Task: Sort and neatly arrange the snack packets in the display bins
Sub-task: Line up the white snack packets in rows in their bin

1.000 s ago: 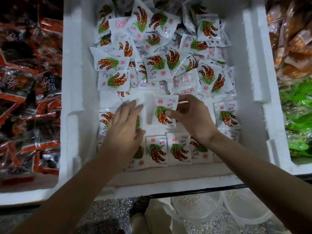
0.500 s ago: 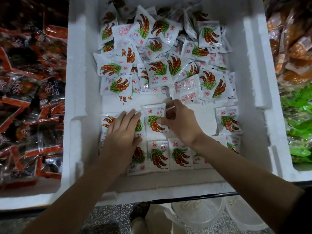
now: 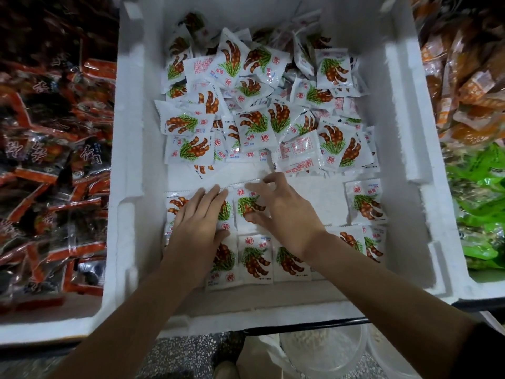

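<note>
squarely, left hand (image 3: 198, 220) flat on packets (image 3: 175, 202)

Shop: foam bins (image 3: 128, 187) of snack packets (image 3: 252, 127)

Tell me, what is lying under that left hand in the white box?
The left hand rests flat on white snack packets; printed brown pods show at both sides. How many it covers is hidden.

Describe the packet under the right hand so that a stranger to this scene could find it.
Look in the middle white foam bin, second row from its near edge. The packet lies just right of the flat left hand. Unlike its neighbours, it is pinched by the right hand, thumb on its brown pods.
</note>
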`<action>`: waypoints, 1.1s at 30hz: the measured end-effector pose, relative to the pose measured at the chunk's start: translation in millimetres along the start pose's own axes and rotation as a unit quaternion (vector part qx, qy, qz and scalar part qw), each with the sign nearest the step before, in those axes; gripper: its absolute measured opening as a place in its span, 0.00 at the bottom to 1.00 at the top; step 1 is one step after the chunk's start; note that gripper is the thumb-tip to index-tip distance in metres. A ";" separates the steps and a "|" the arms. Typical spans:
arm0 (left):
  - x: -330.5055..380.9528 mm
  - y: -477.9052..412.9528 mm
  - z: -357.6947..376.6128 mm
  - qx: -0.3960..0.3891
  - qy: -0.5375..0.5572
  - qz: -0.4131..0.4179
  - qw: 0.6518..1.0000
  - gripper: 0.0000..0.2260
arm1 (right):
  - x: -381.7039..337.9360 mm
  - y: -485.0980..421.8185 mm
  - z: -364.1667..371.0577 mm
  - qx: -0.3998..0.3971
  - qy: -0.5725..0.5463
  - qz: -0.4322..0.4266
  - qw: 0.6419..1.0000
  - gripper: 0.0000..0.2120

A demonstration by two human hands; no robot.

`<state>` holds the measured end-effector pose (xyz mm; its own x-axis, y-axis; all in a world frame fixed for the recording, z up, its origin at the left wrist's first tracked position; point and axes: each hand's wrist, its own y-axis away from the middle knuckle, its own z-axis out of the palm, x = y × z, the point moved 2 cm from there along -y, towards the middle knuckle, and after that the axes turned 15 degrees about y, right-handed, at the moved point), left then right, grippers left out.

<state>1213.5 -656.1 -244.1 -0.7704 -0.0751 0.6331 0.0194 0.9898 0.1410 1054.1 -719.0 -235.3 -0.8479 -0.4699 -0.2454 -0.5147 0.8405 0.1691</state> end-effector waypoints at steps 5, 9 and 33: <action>0.5 -1.3 -1.6 -0.016 -0.005 -0.002 1.000 0.30 | -0.1 1.9 3.2 0.001 0.029 -0.018 0.999 0.28; 0.1 -2.1 -6.7 -0.047 -0.023 0.005 0.999 0.26 | 1.6 5.5 3.6 0.000 -0.022 -0.007 1.000 0.28; 69.0 -124.8 -33.5 0.016 -0.033 0.068 0.997 0.23 | 80.7 -21.0 -53.0 0.094 -0.110 0.022 0.989 0.15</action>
<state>1179.3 -788.9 -192.5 -0.8018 0.0678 0.5938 0.1072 0.9937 0.0313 989.8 -788.8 -208.0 -0.8108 -0.3790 -0.4461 -0.4273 0.9041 0.0085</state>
